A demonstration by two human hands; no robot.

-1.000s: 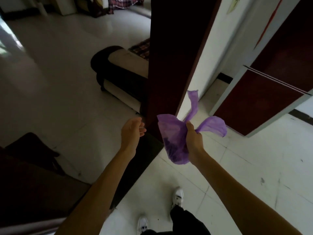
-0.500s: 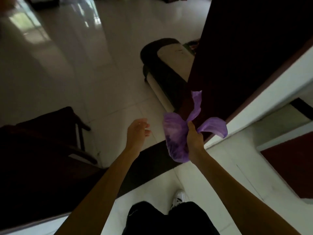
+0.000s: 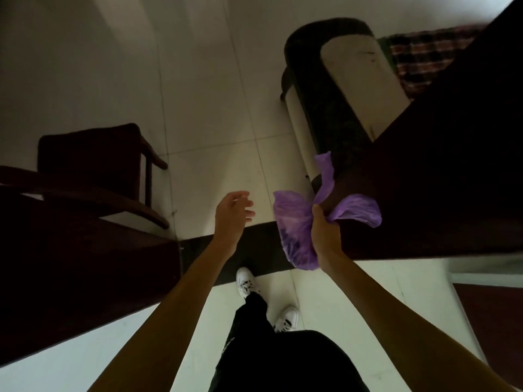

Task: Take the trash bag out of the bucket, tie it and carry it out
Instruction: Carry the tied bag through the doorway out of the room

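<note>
Your right hand (image 3: 325, 236) grips the purple trash bag (image 3: 294, 230) at its tied neck, so nothing spills. Left hand (image 3: 232, 213) is loose, empty, free for doors.

The trash bag (image 3: 294, 222) was thin, translucent purple plastic, crinkled and faintly shiny. The floor (image 3: 215, 94) was glossy pale tile. The chair (image 3: 93, 171) looked like dark polished wood. The rug (image 3: 424, 52) was woven plaid cloth.

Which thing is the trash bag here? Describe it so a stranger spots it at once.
Start at the dark door filling the right side and follow its near edge down to the right hand. The trash bag is the small purple plastic bundle gripped there, two loose ears fanning above the fist. Nothing else in view is purple; the left hand beside it is empty.
</note>
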